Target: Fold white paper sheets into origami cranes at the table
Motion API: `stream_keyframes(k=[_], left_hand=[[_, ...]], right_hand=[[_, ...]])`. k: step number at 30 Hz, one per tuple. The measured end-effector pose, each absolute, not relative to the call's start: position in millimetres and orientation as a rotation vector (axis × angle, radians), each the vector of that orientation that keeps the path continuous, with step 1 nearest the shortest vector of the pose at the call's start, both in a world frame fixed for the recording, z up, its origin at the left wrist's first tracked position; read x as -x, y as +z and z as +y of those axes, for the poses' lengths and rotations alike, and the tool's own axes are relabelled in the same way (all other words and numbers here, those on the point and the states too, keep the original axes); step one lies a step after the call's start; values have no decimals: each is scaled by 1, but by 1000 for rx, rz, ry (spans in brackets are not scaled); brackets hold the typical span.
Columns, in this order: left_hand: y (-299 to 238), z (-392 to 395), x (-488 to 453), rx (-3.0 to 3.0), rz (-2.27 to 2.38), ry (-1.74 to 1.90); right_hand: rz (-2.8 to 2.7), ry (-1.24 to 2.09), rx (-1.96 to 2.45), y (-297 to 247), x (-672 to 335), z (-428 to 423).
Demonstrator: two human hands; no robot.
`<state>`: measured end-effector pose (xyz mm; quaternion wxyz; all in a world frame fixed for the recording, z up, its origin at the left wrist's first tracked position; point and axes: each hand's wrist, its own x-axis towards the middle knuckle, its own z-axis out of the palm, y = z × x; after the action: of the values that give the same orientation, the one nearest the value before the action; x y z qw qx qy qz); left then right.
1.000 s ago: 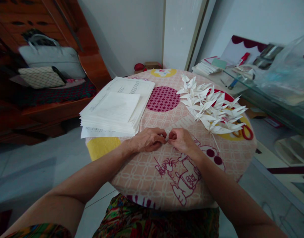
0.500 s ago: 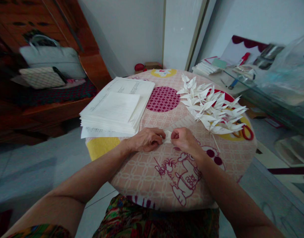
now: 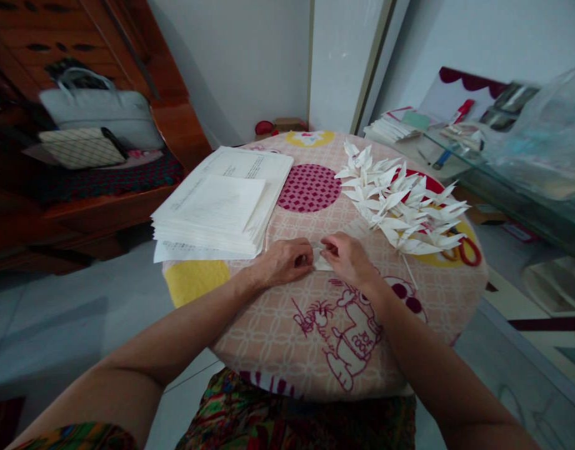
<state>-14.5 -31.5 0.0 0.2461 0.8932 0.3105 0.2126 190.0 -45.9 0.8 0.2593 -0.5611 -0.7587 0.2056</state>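
Note:
A small folded piece of white paper [image 3: 322, 262] lies on the cloth between my hands. My left hand [image 3: 290, 259] is closed at its left edge, thumb and fingers pinching the paper. From the right, my right hand [image 3: 347, 256] pinches the paper's upper right part, its fingers curled. Parts of the paper are hidden under the fingers. Right of my hands, many folded white paper cranes [image 3: 400, 200] sit in a cluster, with a thin pale stick [image 3: 409, 272] poking out below. Left of my hands rests a thick stack of printed paper [image 3: 212, 212].
A patterned pink cloth [image 3: 269, 325] covers the round table. Scissors with red and orange handles [image 3: 468, 251] lie at its right edge, partly under the cranes. A glass shelf [image 3: 512, 200] with clutter stands at the right. On the wooden bench at left sits a grey handbag [image 3: 100, 112].
My right hand has lifted slightly and shifted along the paper's upper edge. My left hand has moved a little to the right, and more of the paper's lower part shows.

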Motion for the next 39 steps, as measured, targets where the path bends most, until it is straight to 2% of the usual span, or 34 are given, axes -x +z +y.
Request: stream_keyframes(k=[6, 14, 21, 25, 27, 29, 34, 39], left_hand=[[-1, -35, 6, -2326, 1094, 645], [-1, -36, 3, -2328, 1175, 672], [-11, -21, 9, -1833, 1088, 1065], [-9, -12, 11, -1441, 1080, 1432], [-6, -12, 11, -1283, 1044, 1493], [-4, -15, 10, -1189, 1008, 1395], [-6, -22, 4, -1238, 933, 816], [-6, -23, 0, -1208, 913, 809]], right_hand=[[-2061, 673, 1525, 2, -189, -39], [-1947, 833, 1440, 1, -190, -37], [-1439, 1209, 1369, 0, -194, -35], [-1176, 1242, 1337, 1, -195, -35], [-1068, 1231, 1315, 1, -194, -35], [-960, 1218, 1277, 0, -192, -34], [-829, 1228, 1220, -3, -186, -36], [-944, 1271, 1220, -4, -180, -42]])
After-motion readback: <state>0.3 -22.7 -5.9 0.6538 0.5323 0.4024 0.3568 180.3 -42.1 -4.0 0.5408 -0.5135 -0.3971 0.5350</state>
